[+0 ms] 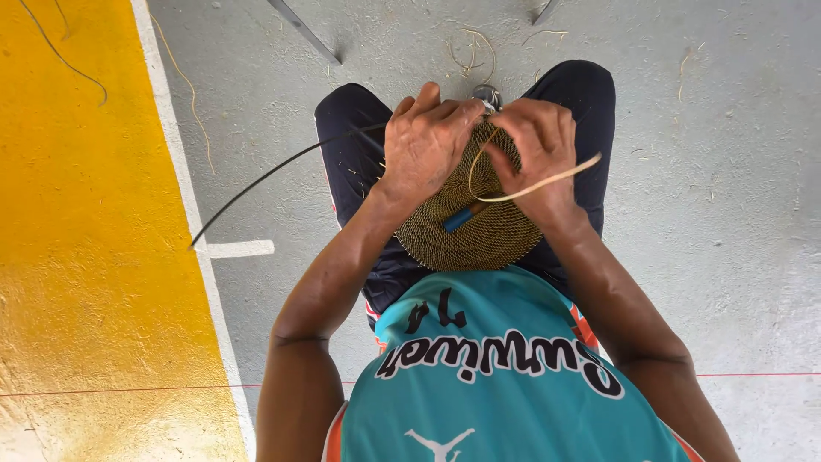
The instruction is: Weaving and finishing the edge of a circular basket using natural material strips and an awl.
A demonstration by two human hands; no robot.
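Nearest the camera is the teal shirt (505, 376), and both bare forearms reach forward from it over the lap. On the dark shorts (359, 162) rests a round woven disc (466, 227), tan with fine dark coils, lying nearly flat with its far rim under the hands. A small blue tool (462, 217) lies on the disc's face just below the hands, its long axis running from lower left to upper right.

The left hand (423, 145) sits on the disc's far left rim, knuckles up, fingers curled close together and pressed down on the edge; what the fingertips pinch cannot be told. A thin dark strand (265, 175) leaves from under this hand and sweeps left and down in a long curve, ending over the white line (184, 205) on the floor.

The right hand (539, 150) meets the left at the rim, fingers bent and bunched, thumb and fingers closed on a pale flat strip (547, 181). The strip loops over the disc and its free end points right and slightly up, past the wrist.

Beyond the hands a small grey object (487, 94) shows at the disc's top edge. Further out lie the grey floor (727, 171) with loose fibre scraps (472, 47), and the yellow painted area (85, 214) to the left.
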